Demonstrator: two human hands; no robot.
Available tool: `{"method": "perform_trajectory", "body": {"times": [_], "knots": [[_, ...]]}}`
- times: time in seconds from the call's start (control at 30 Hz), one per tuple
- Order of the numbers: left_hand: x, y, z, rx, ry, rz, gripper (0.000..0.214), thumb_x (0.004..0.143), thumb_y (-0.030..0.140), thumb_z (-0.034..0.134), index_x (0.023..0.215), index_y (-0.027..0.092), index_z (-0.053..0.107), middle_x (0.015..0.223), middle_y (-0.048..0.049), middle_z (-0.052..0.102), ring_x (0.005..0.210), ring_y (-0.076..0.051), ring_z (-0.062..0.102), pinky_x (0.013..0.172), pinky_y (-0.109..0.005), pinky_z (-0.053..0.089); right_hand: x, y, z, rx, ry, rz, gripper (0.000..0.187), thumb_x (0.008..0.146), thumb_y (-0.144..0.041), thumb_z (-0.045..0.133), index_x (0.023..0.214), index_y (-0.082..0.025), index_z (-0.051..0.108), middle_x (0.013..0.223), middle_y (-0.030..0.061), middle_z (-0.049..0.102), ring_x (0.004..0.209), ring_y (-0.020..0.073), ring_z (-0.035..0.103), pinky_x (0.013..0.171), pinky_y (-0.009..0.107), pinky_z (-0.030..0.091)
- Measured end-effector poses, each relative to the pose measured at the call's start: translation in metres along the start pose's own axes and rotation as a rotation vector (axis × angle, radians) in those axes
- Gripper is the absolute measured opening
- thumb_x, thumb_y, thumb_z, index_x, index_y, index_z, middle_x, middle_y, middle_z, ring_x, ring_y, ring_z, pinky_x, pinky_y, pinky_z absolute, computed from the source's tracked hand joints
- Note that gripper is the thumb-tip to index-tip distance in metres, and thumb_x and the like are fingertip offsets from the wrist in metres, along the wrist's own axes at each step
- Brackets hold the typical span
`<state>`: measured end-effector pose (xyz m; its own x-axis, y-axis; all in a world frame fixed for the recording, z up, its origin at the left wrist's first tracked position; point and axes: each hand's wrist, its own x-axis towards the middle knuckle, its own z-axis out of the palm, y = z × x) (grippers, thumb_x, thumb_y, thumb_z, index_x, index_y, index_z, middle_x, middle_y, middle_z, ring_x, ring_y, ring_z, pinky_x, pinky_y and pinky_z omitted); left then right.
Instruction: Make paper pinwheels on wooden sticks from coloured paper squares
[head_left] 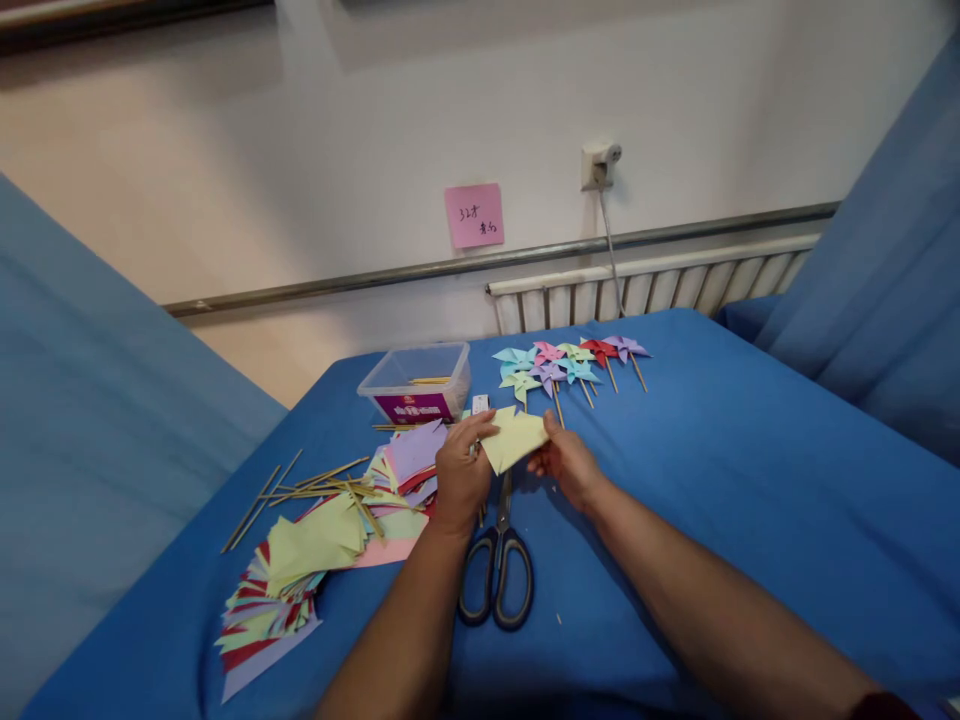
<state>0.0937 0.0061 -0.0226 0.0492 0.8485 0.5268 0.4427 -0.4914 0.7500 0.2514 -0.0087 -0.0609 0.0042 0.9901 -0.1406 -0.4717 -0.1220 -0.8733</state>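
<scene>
Both my hands hold one pale yellow paper square [516, 438] a little above the blue-covered table [750, 480]. My left hand [459, 470] pinches its left edge with the fingers closed. My right hand [566, 462] pinches its right corner, thumb on top. Black-handled scissors [496, 570] lie on the table just below the paper, between my forearms. Several finished paper pinwheels [570, 365] on wooden sticks lie in a row beyond the paper.
A heap of coloured paper squares [315, 560] spreads at the left, with loose wooden sticks [315, 485] across it. A clear plastic box [417, 382] stands behind the heap. Blue-draped shapes rise at both sides; a wall with a pink note [474, 215] is behind.
</scene>
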Motion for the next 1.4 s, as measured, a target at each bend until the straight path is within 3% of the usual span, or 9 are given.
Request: {"method": "perform_trajectory", "body": {"times": [0.1, 0.17, 0.27, 0.37, 0.57, 0.7, 1.0, 1.17, 1.4], "knots": [[-0.004, 0.004, 0.001, 0.085, -0.058, 0.201, 0.016, 0.079, 0.016, 0.058, 0.081, 0.024, 0.072, 0.113, -0.0058, 0.072, 0.12, -0.024, 0.056, 0.106, -0.043, 0.039, -0.005, 0.001, 0.006, 0.152, -0.027, -0.025, 0.049, 0.073, -0.06, 0.07, 0.099, -0.018, 0.069, 0.092, 0.0087, 0.074, 0.072, 0.0201, 0.067, 0.058, 0.028, 0.05], [-0.005, 0.007, 0.002, 0.05, -0.024, 0.208, 0.019, 0.081, 0.016, 0.058, 0.09, 0.024, 0.073, 0.12, -0.0063, 0.07, 0.123, -0.024, 0.054, 0.108, -0.043, 0.037, -0.004, -0.001, 0.004, 0.187, 0.002, -0.071, 0.048, 0.065, -0.046, 0.081, 0.102, -0.018, 0.069, 0.099, 0.0089, 0.075, 0.082, 0.0233, 0.069, 0.07, 0.031, 0.054], [-0.002, 0.006, 0.004, -0.167, 0.116, -0.029, 0.03, 0.081, 0.021, 0.062, 0.11, 0.023, 0.069, 0.128, -0.0094, 0.065, 0.119, -0.024, 0.058, 0.103, -0.041, 0.042, -0.001, -0.01, -0.004, 0.154, -0.037, -0.06, 0.048, 0.062, -0.04, 0.083, 0.102, -0.017, 0.069, 0.097, 0.0106, 0.075, 0.084, 0.0264, 0.07, 0.076, 0.036, 0.055], [0.005, 0.004, 0.003, -0.507, 0.134, -0.376, 0.033, 0.076, 0.032, 0.069, 0.106, 0.018, 0.068, 0.112, -0.0116, 0.071, 0.098, -0.023, 0.067, 0.086, -0.035, 0.051, 0.0, -0.018, -0.015, 0.117, -0.144, -0.024, 0.043, 0.064, -0.036, 0.081, 0.1, -0.016, 0.071, 0.094, 0.0108, 0.076, 0.081, 0.0252, 0.071, 0.078, 0.036, 0.054], [0.002, 0.007, 0.003, -0.748, -0.311, -0.727, 0.045, 0.069, 0.052, 0.075, 0.086, 0.011, 0.071, 0.075, -0.01, 0.072, 0.059, -0.018, 0.064, 0.055, -0.027, 0.047, 0.001, -0.02, -0.031, -0.077, -0.319, 0.062, 0.035, 0.064, -0.032, 0.08, 0.091, -0.012, 0.073, 0.083, 0.0095, 0.076, 0.069, 0.0202, 0.068, 0.066, 0.029, 0.05], [-0.005, 0.01, 0.008, -0.657, -0.384, -0.745, 0.045, 0.055, 0.038, 0.088, 0.086, 0.012, 0.07, 0.069, -0.0063, 0.071, 0.053, -0.016, 0.062, 0.054, -0.026, 0.048, 0.003, -0.014, -0.033, -0.108, -0.358, 0.079, 0.034, 0.063, -0.03, 0.083, 0.09, -0.011, 0.074, 0.078, 0.0073, 0.075, 0.062, 0.0164, 0.065, 0.061, 0.026, 0.047], [-0.002, 0.003, 0.013, -0.697, -0.073, -0.706, 0.044, 0.055, 0.04, 0.087, 0.083, 0.013, 0.066, 0.069, -0.0025, 0.07, 0.057, -0.014, 0.062, 0.058, -0.026, 0.05, 0.006, 0.005, -0.02, 0.024, -0.3, 0.06, 0.044, 0.06, -0.035, 0.087, 0.098, -0.015, 0.074, 0.096, 0.0102, 0.076, 0.08, 0.0222, 0.069, 0.08, 0.036, 0.051], [0.0, 0.007, 0.009, -0.663, -0.219, -0.702, 0.037, 0.052, 0.034, 0.088, 0.073, 0.012, 0.066, 0.064, -0.0009, 0.066, 0.054, -0.01, 0.057, 0.056, -0.022, 0.045, 0.016, 0.001, -0.029, 0.01, -0.089, -0.064, 0.045, 0.063, -0.039, 0.085, 0.1, -0.016, 0.074, 0.09, 0.0091, 0.076, 0.072, 0.0203, 0.068, 0.07, 0.032, 0.049], [-0.001, 0.01, 0.008, -0.581, -0.269, -0.64, 0.033, 0.06, 0.039, 0.083, 0.065, 0.014, 0.063, 0.062, -0.0002, 0.064, 0.049, -0.007, 0.048, 0.052, -0.021, 0.037, 0.012, -0.005, -0.026, 0.071, -0.044, -0.058, 0.042, 0.065, -0.042, 0.084, 0.095, -0.016, 0.074, 0.085, 0.0082, 0.076, 0.07, 0.0203, 0.068, 0.071, 0.034, 0.051]]}}
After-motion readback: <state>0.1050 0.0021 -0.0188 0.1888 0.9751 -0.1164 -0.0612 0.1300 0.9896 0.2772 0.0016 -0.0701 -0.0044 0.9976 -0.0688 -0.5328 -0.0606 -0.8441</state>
